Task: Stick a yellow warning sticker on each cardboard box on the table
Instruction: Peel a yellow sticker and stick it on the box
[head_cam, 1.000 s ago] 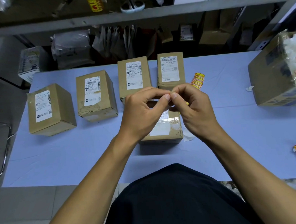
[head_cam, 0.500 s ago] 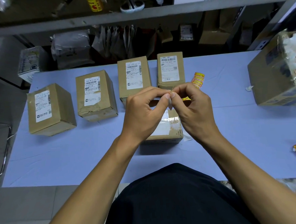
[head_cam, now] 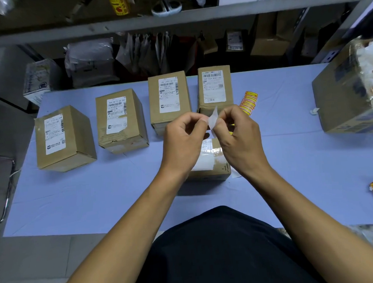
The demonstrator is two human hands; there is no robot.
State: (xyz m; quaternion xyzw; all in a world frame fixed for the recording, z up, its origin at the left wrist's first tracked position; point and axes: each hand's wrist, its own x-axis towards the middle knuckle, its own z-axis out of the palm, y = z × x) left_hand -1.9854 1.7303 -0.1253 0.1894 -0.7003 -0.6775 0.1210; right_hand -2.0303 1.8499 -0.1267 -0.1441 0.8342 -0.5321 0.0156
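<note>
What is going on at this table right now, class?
A person is peeling a sticker. The left hand pinches a white backing paper while the right hand pinches the other side, where a bit of yellow shows. Both are held above the nearest cardboard box. Four more boxes stand in a row behind on the blue table, showing only shipping labels. A strip of yellow stickers lies beside the rightmost.

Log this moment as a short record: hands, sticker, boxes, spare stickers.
left hand: pinches white backing paper
right hand: pinches the same piece; a bit of yellow sticker shows under its fingers
near box: below the hands, partly hidden
back row boxes: four, from to, no yellow sticker visible
sticker strip: on the table, right of the row
</note>
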